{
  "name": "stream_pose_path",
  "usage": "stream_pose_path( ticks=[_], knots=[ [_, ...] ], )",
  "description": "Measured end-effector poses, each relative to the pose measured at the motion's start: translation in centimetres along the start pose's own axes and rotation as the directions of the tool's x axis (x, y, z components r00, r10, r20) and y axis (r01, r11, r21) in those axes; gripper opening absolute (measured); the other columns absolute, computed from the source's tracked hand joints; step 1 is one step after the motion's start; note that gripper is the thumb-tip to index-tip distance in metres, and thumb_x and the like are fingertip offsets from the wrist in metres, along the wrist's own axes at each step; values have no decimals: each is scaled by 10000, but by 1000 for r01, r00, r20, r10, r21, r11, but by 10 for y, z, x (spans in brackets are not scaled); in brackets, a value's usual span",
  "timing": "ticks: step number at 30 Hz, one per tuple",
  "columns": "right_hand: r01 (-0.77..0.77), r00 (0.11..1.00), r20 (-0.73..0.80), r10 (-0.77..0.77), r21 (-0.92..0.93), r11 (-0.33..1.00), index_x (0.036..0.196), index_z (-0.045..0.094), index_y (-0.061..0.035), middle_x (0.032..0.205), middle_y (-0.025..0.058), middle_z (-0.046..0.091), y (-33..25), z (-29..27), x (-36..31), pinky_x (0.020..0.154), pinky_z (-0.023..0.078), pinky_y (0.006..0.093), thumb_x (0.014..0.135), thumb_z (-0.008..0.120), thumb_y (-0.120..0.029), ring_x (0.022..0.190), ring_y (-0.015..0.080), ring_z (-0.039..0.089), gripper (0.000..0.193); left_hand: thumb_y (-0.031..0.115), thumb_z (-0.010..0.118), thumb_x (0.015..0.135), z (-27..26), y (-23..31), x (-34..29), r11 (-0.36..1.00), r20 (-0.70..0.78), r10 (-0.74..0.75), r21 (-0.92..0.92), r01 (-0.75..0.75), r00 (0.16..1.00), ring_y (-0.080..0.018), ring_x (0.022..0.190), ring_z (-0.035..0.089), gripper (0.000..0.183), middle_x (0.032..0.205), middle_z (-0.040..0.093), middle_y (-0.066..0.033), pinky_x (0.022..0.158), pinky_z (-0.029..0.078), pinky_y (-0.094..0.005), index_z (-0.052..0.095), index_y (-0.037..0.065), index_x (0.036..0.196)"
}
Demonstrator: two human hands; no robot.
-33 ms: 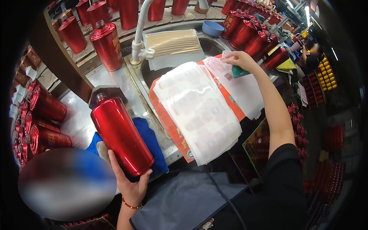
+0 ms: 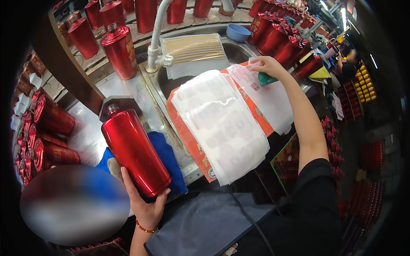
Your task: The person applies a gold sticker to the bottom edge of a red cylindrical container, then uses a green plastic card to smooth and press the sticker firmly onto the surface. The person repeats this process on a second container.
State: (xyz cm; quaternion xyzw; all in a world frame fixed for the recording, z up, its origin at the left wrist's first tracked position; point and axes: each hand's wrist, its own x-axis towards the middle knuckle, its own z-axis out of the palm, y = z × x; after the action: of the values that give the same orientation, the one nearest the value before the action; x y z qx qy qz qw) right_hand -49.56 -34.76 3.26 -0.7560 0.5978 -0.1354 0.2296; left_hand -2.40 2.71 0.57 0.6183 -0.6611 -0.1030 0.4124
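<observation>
A glossy red bottle leans on a blue cloth, its neck toward a dark angled support. My left hand holds its base, thumb and fingers on either side. Over on the right, my right hand is closed at the far edge of a translucent decal sheet, pinching its corner. A flat green piece shows under that palm; its kind is unclear. Between my hands lies a stack of white, faintly printed sheets on an orange-red board.
Behind the sheets is a metal sink with a white faucet, a gold-striped sheet and a blue bowl. Red bottles stand at left, along the back and at back right. A person is at far right.
</observation>
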Motion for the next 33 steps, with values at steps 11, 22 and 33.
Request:
stream_pose_path(
  ticks=[11, 22, 33],
  knots=[
    [-21, 915, 397, 68, -121, 992, 1112, 778, -35, 982, 65, 763, -11, -7, 76, 820, 514, 273, 851, 811, -259, 900, 125, 668, 346, 157, 877, 748, 6, -4, 0, 998, -19, -22, 59, 23, 1000, -460, 1553, 153, 1073, 1661, 152, -298, 1244, 189, -487, 234, -12, 1591],
    [60, 949, 263, -176, 397, 916, 976, 715, 32, 932, 46, 737, -97, -21, 28, 782, 532, 233, 870, 754, -87, 850, 97, 676, 163, 268, 938, 693, -5, 12, 22, 969, 59, 49, 237, -62, 997, -461, 1499, 274, 1141, 1623, 233, -292, 1186, 310, -499, 275, -16, 1577],
    [360, 902, 155, -402, 245, 900, 993, 759, 38, 860, 35, 742, -224, -2, -18, 756, 509, 233, 876, 724, -100, 809, 72, 653, 184, 263, 878, 775, -11, -14, 11, 999, 80, -39, -19, 40, 996, -427, 1402, 423, 1108, 1561, 381, -271, 1137, 367, -451, 201, -62, 1589]
  ],
)
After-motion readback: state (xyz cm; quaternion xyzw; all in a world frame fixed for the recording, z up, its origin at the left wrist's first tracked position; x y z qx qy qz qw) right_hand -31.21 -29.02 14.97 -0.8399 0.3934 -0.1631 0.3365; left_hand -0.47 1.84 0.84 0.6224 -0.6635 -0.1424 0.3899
